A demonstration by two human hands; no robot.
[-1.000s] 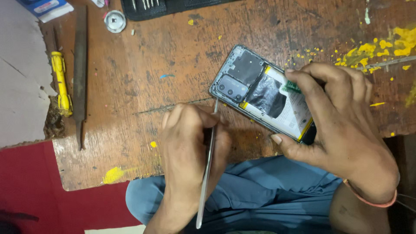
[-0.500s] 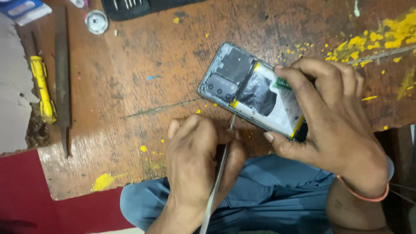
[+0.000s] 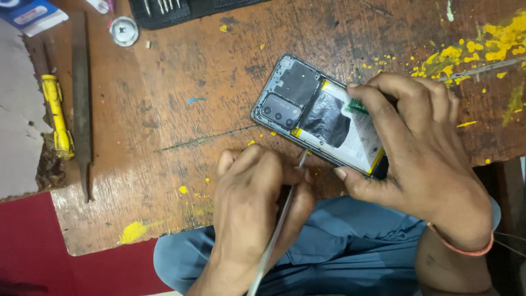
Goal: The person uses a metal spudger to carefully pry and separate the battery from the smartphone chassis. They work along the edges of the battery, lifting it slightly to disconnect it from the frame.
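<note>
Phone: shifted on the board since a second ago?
No. The phone keeps its spot beside the crack and yellow paint; only the camera moved.

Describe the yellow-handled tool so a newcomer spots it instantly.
Start at the worn wooden table and go to its left edge. There a long dark metal file lies lengthwise; the yellow-handled screwdriver lies just left of it, roughly parallel. It is shorter, and its bright yellow plastic grip is unlike anything nearby.

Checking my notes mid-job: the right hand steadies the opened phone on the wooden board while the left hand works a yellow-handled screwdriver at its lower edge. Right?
Not quite. The left hand holds a thin metal tool, not the yellow-handled screwdriver, which lies untouched at the board's left. The right hand does steady the opened phone. The head view shows this.
</note>
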